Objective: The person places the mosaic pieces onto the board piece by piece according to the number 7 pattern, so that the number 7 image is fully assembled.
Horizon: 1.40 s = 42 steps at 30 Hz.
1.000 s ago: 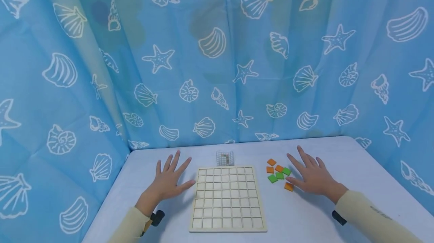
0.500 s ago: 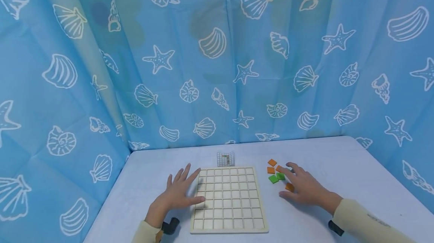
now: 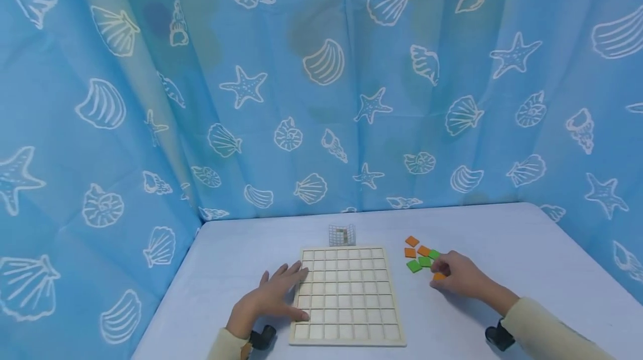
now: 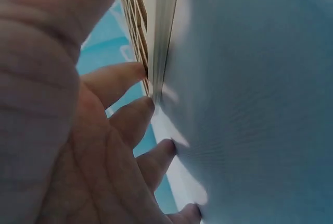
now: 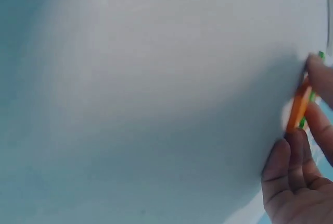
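Observation:
A pale wooden board (image 3: 350, 295) with a grid of square recesses lies flat on the white table. My left hand (image 3: 273, 298) rests at the board's left side, fingers spread, thumb and index over its edge. In the left wrist view, the fingertips (image 4: 145, 104) reach the board's rim and the table beside it. To the right of the board, my right hand (image 3: 464, 277) pinches an orange square tile (image 3: 438, 276) close over the table. The right wrist view shows this orange tile (image 5: 297, 110) between thumb and fingers, partly hidden.
Several loose tiles lie just beyond the right hand, among them an orange tile (image 3: 412, 241) and a green tile (image 3: 414, 265). A small curved grid card (image 3: 342, 235) with a few coloured squares stands behind the board. A blue shell-print curtain (image 3: 321, 97) hangs past the table's back edge.
The right hand has come down from spread fingers above the tiles and closed on the nearest orange tile. The left hand has moved right onto the board's left edge. The view has shifted slightly.

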{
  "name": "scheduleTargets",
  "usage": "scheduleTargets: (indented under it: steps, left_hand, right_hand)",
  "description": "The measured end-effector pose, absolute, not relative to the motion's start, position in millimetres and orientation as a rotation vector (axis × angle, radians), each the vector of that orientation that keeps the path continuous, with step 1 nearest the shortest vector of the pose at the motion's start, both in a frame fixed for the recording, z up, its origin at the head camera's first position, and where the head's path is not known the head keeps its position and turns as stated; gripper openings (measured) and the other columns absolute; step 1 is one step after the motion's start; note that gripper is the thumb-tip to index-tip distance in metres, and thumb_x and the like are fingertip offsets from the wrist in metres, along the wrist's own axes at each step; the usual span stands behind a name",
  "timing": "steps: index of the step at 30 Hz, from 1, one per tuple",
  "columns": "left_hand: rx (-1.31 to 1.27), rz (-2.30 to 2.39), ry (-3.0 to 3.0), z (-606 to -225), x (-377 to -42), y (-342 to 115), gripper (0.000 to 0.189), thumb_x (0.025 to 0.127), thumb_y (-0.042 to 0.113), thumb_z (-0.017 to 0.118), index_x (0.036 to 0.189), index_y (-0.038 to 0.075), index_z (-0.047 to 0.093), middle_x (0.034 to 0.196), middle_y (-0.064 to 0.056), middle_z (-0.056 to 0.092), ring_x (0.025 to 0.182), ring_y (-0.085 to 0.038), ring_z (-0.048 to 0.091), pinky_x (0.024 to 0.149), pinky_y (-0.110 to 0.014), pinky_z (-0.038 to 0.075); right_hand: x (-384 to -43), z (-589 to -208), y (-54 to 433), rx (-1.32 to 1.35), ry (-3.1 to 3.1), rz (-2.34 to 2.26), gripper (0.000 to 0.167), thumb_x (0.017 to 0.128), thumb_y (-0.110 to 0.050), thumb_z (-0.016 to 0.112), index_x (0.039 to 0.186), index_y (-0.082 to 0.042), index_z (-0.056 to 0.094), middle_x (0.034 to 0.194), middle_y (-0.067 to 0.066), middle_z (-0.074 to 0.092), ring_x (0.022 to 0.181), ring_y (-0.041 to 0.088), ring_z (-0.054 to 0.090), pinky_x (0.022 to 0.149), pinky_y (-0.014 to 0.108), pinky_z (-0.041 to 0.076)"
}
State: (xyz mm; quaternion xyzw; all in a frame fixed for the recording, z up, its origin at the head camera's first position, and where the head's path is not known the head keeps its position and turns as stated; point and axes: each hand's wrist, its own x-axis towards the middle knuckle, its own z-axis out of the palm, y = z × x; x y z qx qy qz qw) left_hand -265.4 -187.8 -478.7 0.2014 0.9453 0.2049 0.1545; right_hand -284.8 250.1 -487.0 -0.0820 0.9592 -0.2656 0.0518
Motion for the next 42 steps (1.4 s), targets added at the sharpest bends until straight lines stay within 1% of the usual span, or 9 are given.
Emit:
scheduleTargets:
  steps: [2,5,9,12,18,24,30,35,42]
  left_hand:
    - [0.571,0.595,2.697,-478.3,-263.8,-186.2,0.101,0.074,0.055,0.082,0.154,0.014,0.036,0.164,-0.015,0.024,0.150,-0.046,0.018,0.113,-0.079,0.005]
    - [0.550,0.601,2.699,-478.0,-263.0,-184.1,0.100,0.073,0.053,0.082,0.153,0.015,0.036,0.163,-0.014,0.025,0.150,-0.046,0.018,0.113,-0.078,0.004]
    - [0.509,0.572,2.712,-480.1,-263.4,-183.6,0.101,0.072,0.057,0.082,0.154,0.018,0.036,0.164,-0.011,0.024,0.151,-0.043,0.017,0.116,-0.075,0.004]
    - [0.489,0.553,2.718,-481.8,-264.1,-185.3,0.102,0.072,0.058,0.081,0.154,0.019,0.036,0.165,-0.009,0.024,0.152,-0.041,0.016,0.117,-0.074,0.004]
    - [0.493,0.552,2.709,-482.5,-265.8,-185.1,0.102,0.071,0.057,0.082,0.154,0.020,0.036,0.165,-0.009,0.024,0.152,-0.040,0.015,0.117,-0.073,0.003]
    - [0.495,0.562,2.702,-480.2,-266.2,-185.9,0.101,0.072,0.056,0.082,0.154,0.019,0.036,0.165,-0.009,0.023,0.152,-0.040,0.015,0.117,-0.074,0.003]
    - [0.493,0.554,2.709,-479.8,-266.8,-187.2,0.101,0.071,0.056,0.082,0.153,0.019,0.037,0.164,-0.009,0.025,0.152,-0.040,0.017,0.117,-0.074,0.005]
    - [0.503,0.529,2.722,-481.6,-265.3,-187.5,0.101,0.071,0.058,0.082,0.153,0.019,0.038,0.164,-0.008,0.027,0.151,-0.040,0.019,0.116,-0.074,0.009]
    - [0.502,0.511,2.738,-477.9,-266.0,-186.1,0.101,0.070,0.058,0.083,0.153,0.020,0.039,0.163,-0.008,0.028,0.151,-0.040,0.021,0.116,-0.075,0.010]
  right_hand:
    - [-284.9,-484.8,252.1,-0.216,2.915,-0.802,0.028,0.078,-0.019,0.084,0.096,-0.005,0.067,0.092,0.005,0.061,0.083,0.018,0.054,0.076,0.035,0.056]
    - [-284.9,-481.8,253.7,-0.157,2.939,-0.752,0.031,0.077,-0.020,0.084,0.094,-0.002,0.066,0.089,0.006,0.061,0.080,0.019,0.053,0.072,0.034,0.055]
    - [-283.5,-480.6,253.5,-0.062,2.940,-0.712,0.034,0.076,-0.023,0.085,0.088,-0.001,0.062,0.081,0.006,0.058,0.074,0.019,0.051,0.064,0.031,0.050]
    - [-282.1,-482.1,251.5,-0.039,2.929,-0.729,0.033,0.077,-0.021,0.085,0.085,-0.003,0.059,0.077,0.005,0.056,0.071,0.018,0.050,0.062,0.028,0.047]
    - [-285.1,-477.9,250.5,-0.133,2.924,-0.728,0.028,0.078,-0.013,0.082,0.087,-0.005,0.057,0.080,0.004,0.057,0.073,0.018,0.051,0.063,0.029,0.049]
    - [-300.8,-450.5,238.1,-0.220,2.910,-0.724,0.018,0.082,-0.006,0.077,0.090,-0.003,0.060,0.084,0.007,0.062,0.075,0.020,0.052,0.065,0.032,0.054]
    - [-318.3,-429.7,211.7,-0.267,2.931,-0.688,0.015,0.083,-0.003,0.072,0.094,-0.001,0.063,0.088,0.009,0.064,0.078,0.021,0.056,0.071,0.035,0.058]
    - [-326.1,-421.8,182.6,-0.333,2.933,-0.713,0.012,0.083,0.002,0.069,0.092,-0.001,0.063,0.087,0.009,0.063,0.077,0.021,0.056,0.069,0.035,0.057]
    - [-333.1,-420.6,146.5,-0.408,2.937,-0.762,0.012,0.083,0.000,0.071,0.092,-0.004,0.064,0.087,0.007,0.063,0.077,0.019,0.056,0.070,0.035,0.054]
